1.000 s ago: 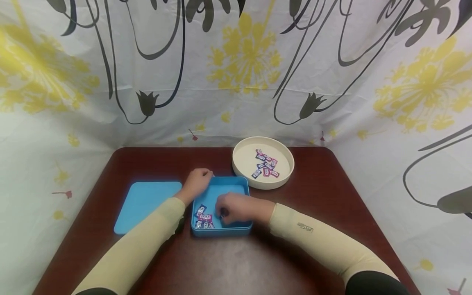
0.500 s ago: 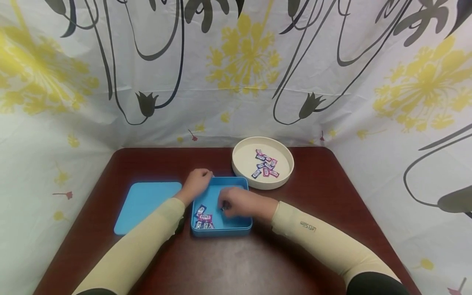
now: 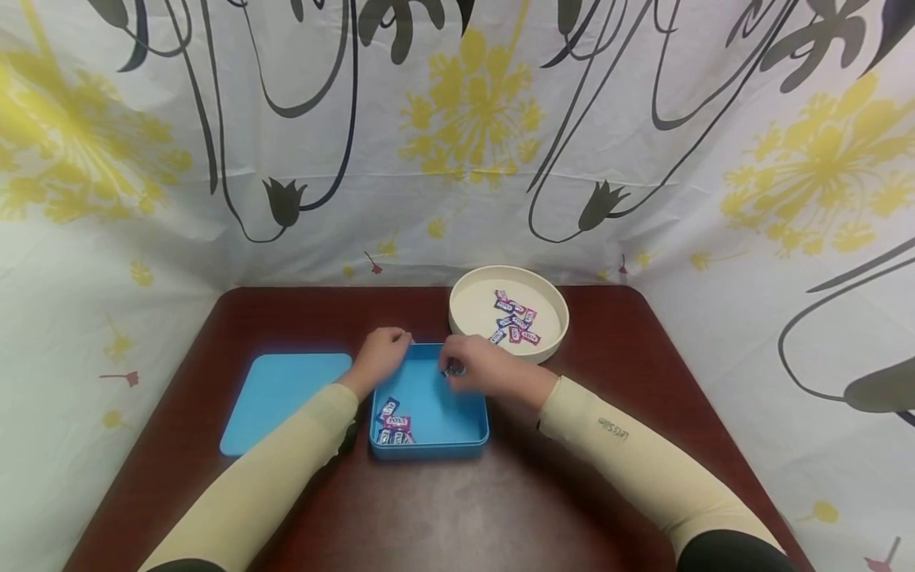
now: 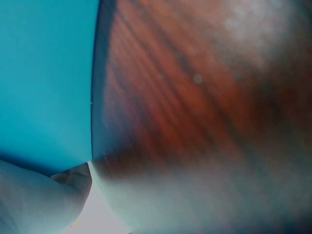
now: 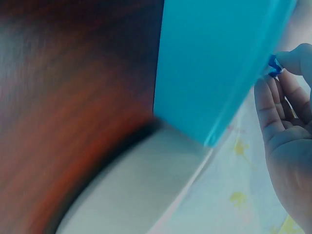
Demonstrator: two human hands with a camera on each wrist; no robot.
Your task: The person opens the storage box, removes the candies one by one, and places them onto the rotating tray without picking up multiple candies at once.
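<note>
My left hand (image 3: 382, 353) grips the back left corner of a blue rectangular box (image 3: 429, 452); its fingertips are mostly hidden behind the wall in the left wrist view. Over the box's back right part, my right hand (image 3: 486, 367) pinches a small wrapped candy (image 5: 274, 67) with a shiny blue wrapper between thumb and fingers. Several wrapped candies (image 3: 397, 422), pink and dark blue, lie in the box's front left corner. More candies (image 3: 516, 321) of the same kind lie on a cream round tray (image 3: 468, 306) just behind and right of the box.
A flat blue lid (image 3: 282, 397) lies on the dark red-brown table (image 3: 608, 342) left of the box, partly under my left forearm. A patterned cloth (image 3: 400, 199) hangs behind and along both sides of the table.
My right hand has lifted from the box's front middle and moved back and right toward the tray, carrying the candy. The left hand stays at the corner.
</note>
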